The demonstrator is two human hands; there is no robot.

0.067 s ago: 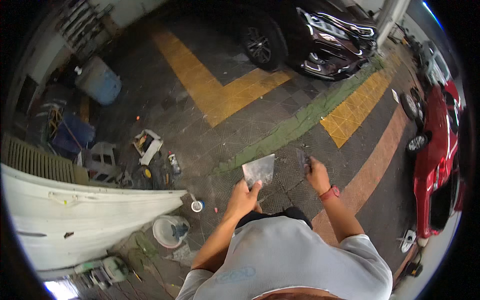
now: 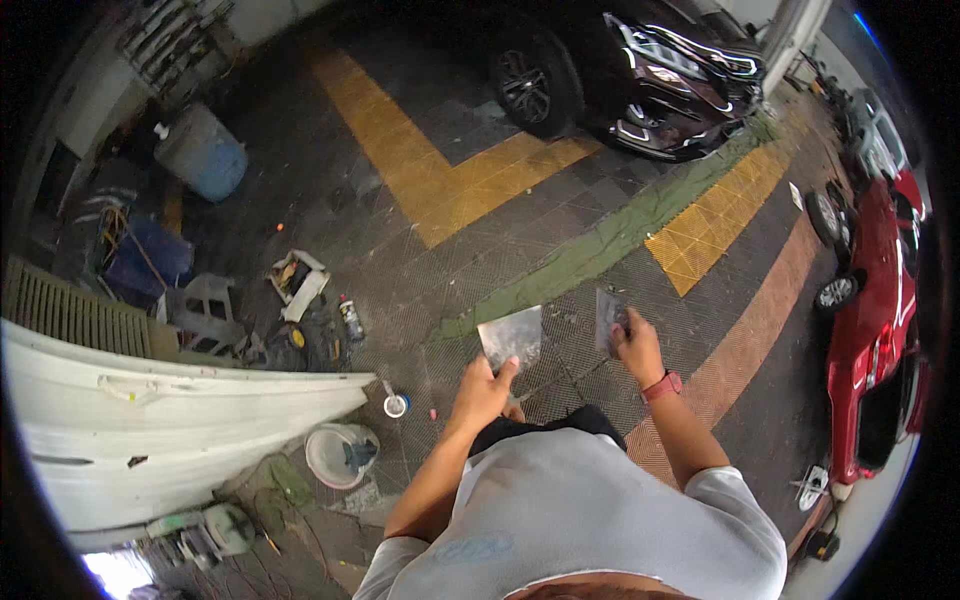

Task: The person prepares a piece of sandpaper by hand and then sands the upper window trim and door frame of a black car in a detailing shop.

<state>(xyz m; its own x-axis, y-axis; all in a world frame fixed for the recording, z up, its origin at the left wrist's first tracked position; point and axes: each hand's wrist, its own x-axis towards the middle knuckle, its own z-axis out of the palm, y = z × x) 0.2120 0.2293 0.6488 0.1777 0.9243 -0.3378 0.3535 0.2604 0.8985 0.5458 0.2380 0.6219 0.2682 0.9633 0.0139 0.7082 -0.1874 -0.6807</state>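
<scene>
In front of my body, my left hand [image 2: 484, 392] grips a flat, square metal plate [image 2: 511, 338] by its near edge. The thumb lies on the plate's upper face, which is shiny with pale smears. To the right, my right hand [image 2: 637, 347] is closed on a thin, dark grey spreader blade [image 2: 607, 322], held tilted with its flat side partly showing. A gap separates the plate and the blade. A red watch [image 2: 662, 386] sits on my right wrist.
At left lies a long white car body panel [image 2: 190, 430]. Beside it stand a small open tin [image 2: 396, 405] and a white bucket [image 2: 326, 458]. A box of tools [image 2: 298, 283] and a spray can [image 2: 350, 317] are farther off. A dark car [image 2: 660, 90] stands ahead, a red car [image 2: 872, 310] right.
My left hand and the metal plate have shifted slightly left. The spreader blade in my right hand has turned, so more of its flat side shows.
</scene>
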